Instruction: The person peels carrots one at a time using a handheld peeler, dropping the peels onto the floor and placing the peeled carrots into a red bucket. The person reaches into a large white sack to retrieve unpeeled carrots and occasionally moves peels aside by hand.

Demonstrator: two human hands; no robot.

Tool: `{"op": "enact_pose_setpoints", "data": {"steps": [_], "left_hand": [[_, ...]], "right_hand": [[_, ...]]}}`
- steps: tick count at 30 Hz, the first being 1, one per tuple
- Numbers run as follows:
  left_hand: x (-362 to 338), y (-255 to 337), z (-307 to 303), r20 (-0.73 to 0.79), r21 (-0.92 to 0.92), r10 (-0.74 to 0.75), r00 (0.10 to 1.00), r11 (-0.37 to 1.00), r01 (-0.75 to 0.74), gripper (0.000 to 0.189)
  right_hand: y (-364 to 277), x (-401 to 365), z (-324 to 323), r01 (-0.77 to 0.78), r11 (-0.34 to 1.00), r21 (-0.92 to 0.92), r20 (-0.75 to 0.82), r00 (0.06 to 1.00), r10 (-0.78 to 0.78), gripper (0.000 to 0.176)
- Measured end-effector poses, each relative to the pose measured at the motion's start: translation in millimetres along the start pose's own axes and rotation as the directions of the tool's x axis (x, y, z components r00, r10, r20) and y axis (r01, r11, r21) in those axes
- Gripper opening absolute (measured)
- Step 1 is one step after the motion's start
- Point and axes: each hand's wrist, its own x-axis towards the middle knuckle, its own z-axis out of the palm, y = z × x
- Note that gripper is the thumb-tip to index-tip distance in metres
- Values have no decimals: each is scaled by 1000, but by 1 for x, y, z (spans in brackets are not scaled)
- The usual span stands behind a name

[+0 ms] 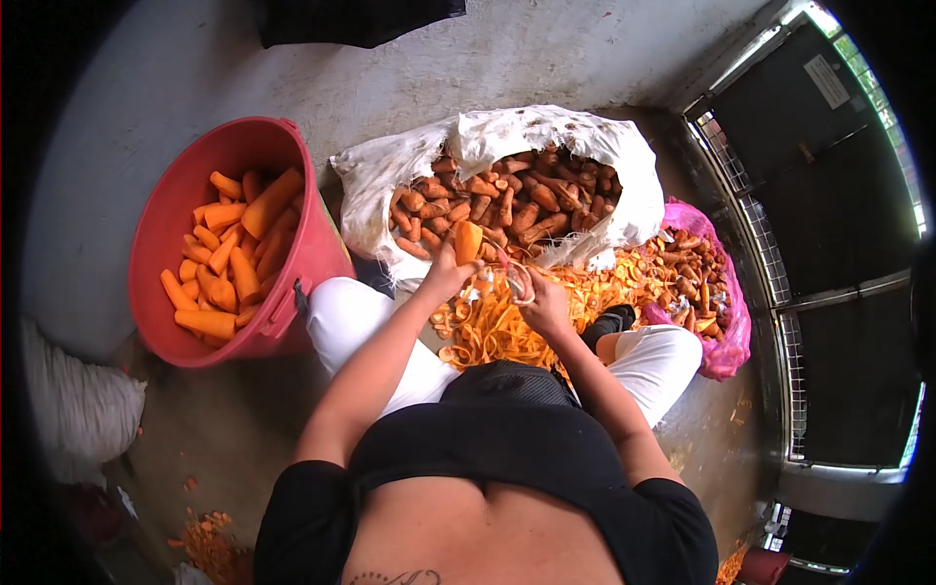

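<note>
My left hand [445, 275] is closed round a peeled orange carrot [468, 242], which points up. Close on its right, my right hand [546, 304] grips a peeler [519, 283] with a pinkish handle. Below both hands lies a heap of orange peelings [487, 327]. Just beyond them, a torn white sack [624, 156] holds many unpeeled carrots [541, 195]. At the left, a red tub [156, 205] contains many peeled carrots [244, 278].
A pink bag [733, 336] with small carrot pieces stands at the right. White sacking [83, 395] lies at the lower left, near scattered scraps [210, 546]. A wall [370, 88] rises behind the sack, and a dark gridded door [829, 214] is at the right.
</note>
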Motion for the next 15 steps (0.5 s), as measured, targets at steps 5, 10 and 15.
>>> {"op": "enact_pose_setpoints", "data": {"steps": [5,10,15], "left_hand": [[-26,64,3,126,-175,-227,966,953,247,30],[-26,59,-2,213,-212,-295,931,917,339,30],[-22,57,0,261,-173,-299,918,921,349,32]], "right_hand": [[-7,2,7,103,991,-90,-10,994,-105,21],[3,4,6,178,960,-215,53,984,-170,23],[11,6,5,214,953,-215,15,976,-216,30]]}}
